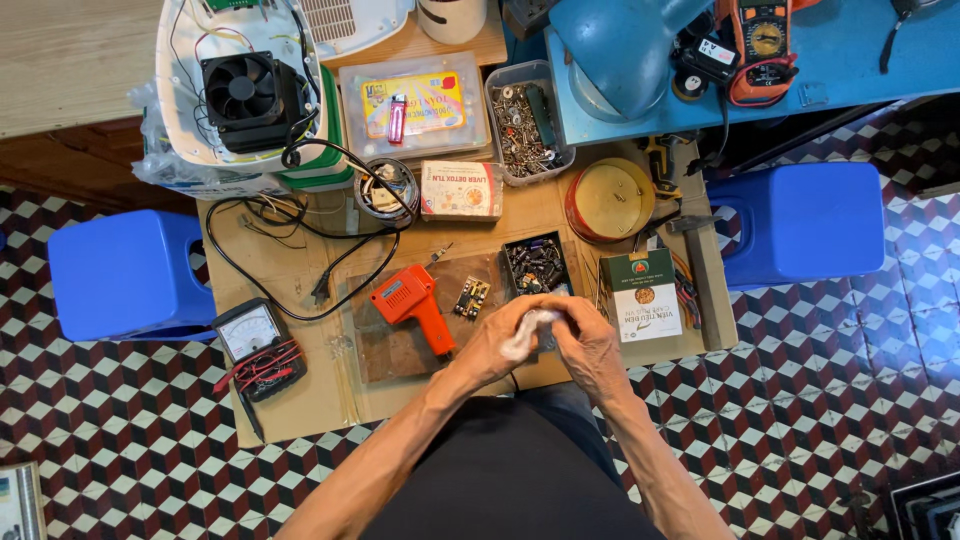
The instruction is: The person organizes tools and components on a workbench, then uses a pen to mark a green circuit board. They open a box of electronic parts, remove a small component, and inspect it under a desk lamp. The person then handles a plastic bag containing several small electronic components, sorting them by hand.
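Note:
My left hand (pixel 497 340) and my right hand (pixel 590 345) meet over the front edge of a low cardboard-covered table (pixel 300 400). Together they clasp a small white wad (pixel 528 330), which looks like cloth or tissue; what lies inside it is hidden. Just left of my left hand an orange soldering gun (pixel 415 305) rests on a brown board (pixel 395 350). A small circuit board (pixel 471 297) lies beside the gun. A black tray of small parts (pixel 536 264) sits just beyond my hands.
An analog multimeter (pixel 252 335) with red leads lies at front left. A fan unit (pixel 245 95) in a white housing, a clear box of screws (pixel 525 120), a round tin (pixel 610 200) and a green box (pixel 642 295) fill the table. Blue stools (pixel 125 275) (pixel 805 220) flank it.

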